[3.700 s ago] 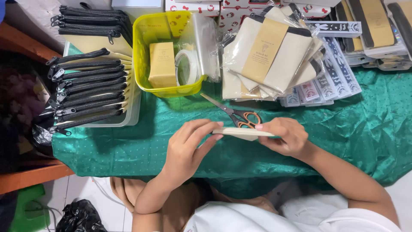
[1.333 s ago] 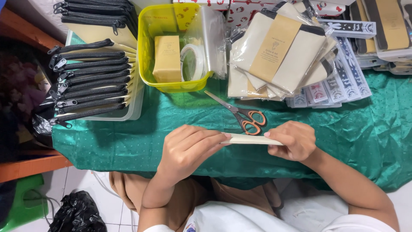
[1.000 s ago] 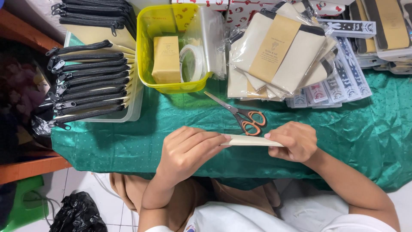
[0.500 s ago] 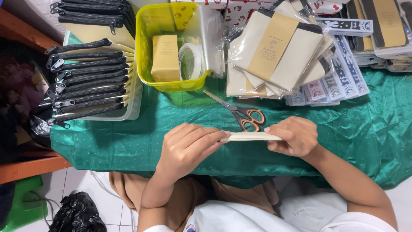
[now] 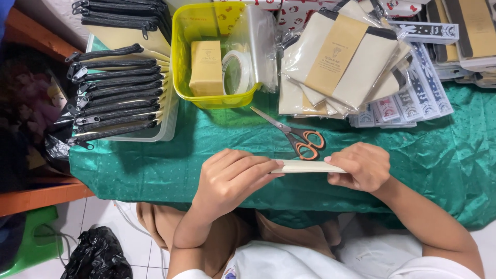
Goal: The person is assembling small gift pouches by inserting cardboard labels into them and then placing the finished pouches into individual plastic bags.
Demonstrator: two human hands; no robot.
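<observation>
Two hands grip one flat cream pouch (image 5: 308, 166) above the bench's (image 5: 165, 160) near edge: the left hand (image 5: 230, 178) pinches its left end, the right hand (image 5: 359, 166) clasps its right end. Orange-handled scissors (image 5: 297, 135) lie just beyond it.

The left hand (image 5: 230, 178) is curled with its fingers laid flat together, pointing right, pinching closed at the tips. The right hand (image 5: 359, 166) faces it, fingers bent over and thumb underneath, also pinched closed. Both forearms slant in from below, wrists level.
</observation>
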